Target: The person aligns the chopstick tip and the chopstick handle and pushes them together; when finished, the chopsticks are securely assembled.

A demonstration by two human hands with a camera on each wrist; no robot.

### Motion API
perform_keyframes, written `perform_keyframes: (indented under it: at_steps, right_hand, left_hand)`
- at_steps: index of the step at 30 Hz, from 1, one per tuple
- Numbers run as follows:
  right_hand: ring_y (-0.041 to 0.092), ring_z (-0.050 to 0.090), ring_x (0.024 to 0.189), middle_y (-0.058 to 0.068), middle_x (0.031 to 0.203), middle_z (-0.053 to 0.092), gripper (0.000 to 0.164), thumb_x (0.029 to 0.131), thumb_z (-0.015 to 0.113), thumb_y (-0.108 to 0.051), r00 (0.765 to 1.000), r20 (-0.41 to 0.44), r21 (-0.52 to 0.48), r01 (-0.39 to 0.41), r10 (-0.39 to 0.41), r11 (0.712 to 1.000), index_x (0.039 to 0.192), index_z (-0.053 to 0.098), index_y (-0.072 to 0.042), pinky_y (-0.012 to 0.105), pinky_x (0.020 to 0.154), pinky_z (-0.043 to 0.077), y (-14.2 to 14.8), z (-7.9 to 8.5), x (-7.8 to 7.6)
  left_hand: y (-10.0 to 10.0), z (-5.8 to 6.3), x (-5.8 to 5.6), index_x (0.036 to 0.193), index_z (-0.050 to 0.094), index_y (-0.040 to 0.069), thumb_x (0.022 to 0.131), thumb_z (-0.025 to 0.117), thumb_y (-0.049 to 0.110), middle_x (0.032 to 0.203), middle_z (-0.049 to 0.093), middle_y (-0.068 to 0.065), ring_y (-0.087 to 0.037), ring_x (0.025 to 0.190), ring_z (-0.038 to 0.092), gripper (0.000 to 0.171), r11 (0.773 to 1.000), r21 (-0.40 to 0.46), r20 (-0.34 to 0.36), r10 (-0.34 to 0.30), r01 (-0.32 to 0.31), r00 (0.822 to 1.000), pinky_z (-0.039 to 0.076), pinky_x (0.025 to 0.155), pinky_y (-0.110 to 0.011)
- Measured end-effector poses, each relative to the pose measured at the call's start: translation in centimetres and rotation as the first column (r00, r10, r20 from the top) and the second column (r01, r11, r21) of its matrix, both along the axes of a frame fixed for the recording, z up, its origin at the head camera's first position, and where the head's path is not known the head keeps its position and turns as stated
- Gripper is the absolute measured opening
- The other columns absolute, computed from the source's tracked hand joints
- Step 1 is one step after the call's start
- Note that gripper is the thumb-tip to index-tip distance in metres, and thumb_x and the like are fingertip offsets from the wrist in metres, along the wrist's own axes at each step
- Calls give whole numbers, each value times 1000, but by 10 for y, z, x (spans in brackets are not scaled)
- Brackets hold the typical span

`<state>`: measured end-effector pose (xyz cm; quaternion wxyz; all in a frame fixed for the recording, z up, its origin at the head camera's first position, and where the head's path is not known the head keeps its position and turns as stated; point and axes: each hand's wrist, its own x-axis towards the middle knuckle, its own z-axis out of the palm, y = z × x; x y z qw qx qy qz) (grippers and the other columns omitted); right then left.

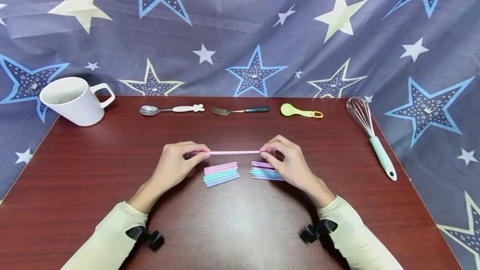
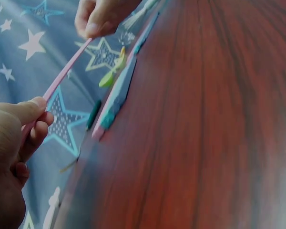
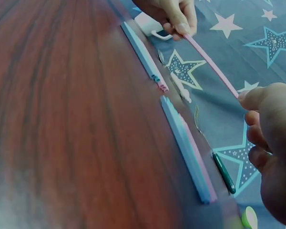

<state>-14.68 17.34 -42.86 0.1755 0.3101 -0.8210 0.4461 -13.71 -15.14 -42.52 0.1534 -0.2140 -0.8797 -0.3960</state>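
Note:
My left hand (image 1: 178,159) pinches one end portion of a thin pink straw (image 1: 234,152) between thumb and fingers. At its other end, my right hand (image 1: 290,161) pinches the same straw, so it stretches straight and level between them. Both wrist views show this straw (image 2: 66,71) held up off the table. Just below it in the head view lies a left row of pink, teal and blue straws (image 1: 221,174). A second row of purple, teal and blue straws (image 1: 264,173) lies to the right, its right end hidden behind my right hand.
Along the table's back edge lie a spoon (image 1: 150,110), a fork (image 1: 221,111) and a green measuring spoon (image 1: 288,110). A white mug (image 1: 84,107) stands at the back left, and a whisk (image 1: 380,155) lies at the right. Behind hangs a star-patterned cloth (image 1: 225,32).

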Motion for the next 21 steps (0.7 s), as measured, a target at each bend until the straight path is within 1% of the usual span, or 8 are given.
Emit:
perform_keyframes:
  at_steps: [4,8,12,15,21]
  right_hand:
    - [8,57,75,-3,85,67,10,87,80,-1,1000,26,30,14,-15,999,93,77,-7,16,65,43,5,-3,1]
    - [6,56,74,-4,85,66,8,87,80,-2,998,66,80,17,-22,997,94,76,-7,17,64,44,12,-5,4]
    - [6,57,76,-5,86,67,9,87,80,-4,995,100,126,15,-28,992,94,77,-8,21,64,46,18,-8,8]
    - [9,58,77,-5,87,67,9,87,81,-5,993,116,151,18,-36,988,94,77,-9,25,66,47,22,-11,10]
    - [14,58,82,-6,85,67,10,88,81,-6,991,124,181,20,-43,983,95,77,-12,27,71,47,24,-19,10]
  left_hand:
    - [-13,-3,-4,91,81,26,87,84,19,84,76,14,0,78,68,9,1000,-5,8,29,-29,1000,48,73,-13]
    - [-27,-7,-12,90,81,27,87,84,19,82,76,12,1,76,66,9,997,-6,-1,77,-78,997,46,72,-12]
    - [-42,-13,-22,89,82,24,86,85,18,82,78,7,10,76,62,8,990,4,-21,138,-138,990,44,72,-10]
    - [-54,-15,-29,88,82,22,86,85,16,84,79,4,18,78,58,6,983,14,-24,183,-183,983,43,73,-10]
    - [-72,-18,-43,89,83,18,86,85,17,87,80,-1,23,80,54,4,967,17,0,254,-254,967,41,75,-10]
